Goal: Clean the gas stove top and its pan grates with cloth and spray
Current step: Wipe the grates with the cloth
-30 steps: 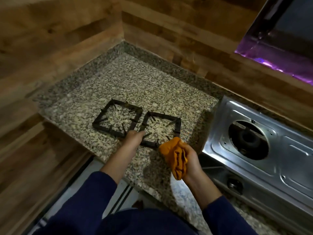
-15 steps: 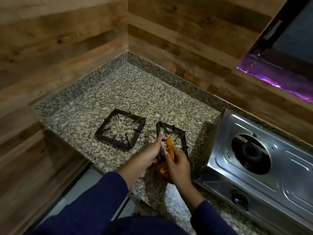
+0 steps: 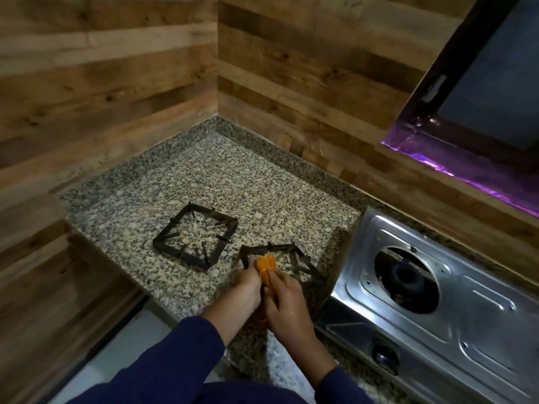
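Note:
Two black square pan grates are on the speckled granite counter (image 3: 233, 176). The left grate (image 3: 182, 256) lies flat by itself. My left hand (image 3: 248, 287) grips the near left corner of the right grate (image 3: 304, 262), which sits skewed beside the stove. In my right hand (image 3: 287, 307) is a bunched orange cloth (image 3: 266, 268), pressed against that grate's near bar between both hands. The steel gas stove top (image 3: 481, 325) lies to the right with its grates off and one burner opening (image 3: 405, 279) showing. No spray bottle is in view.
Wood-panelled walls close the counter at the back and left. A black stove knob (image 3: 385, 355) faces the front edge. A dark hood with a purple-lit rim (image 3: 455, 167) hangs at the upper right. Bare granite lies behind the grates.
The right grate has been pulled away from the left one and turned toward the stove. My right hand has brought the cloth from beside the grate onto its near bar, next to my left hand.

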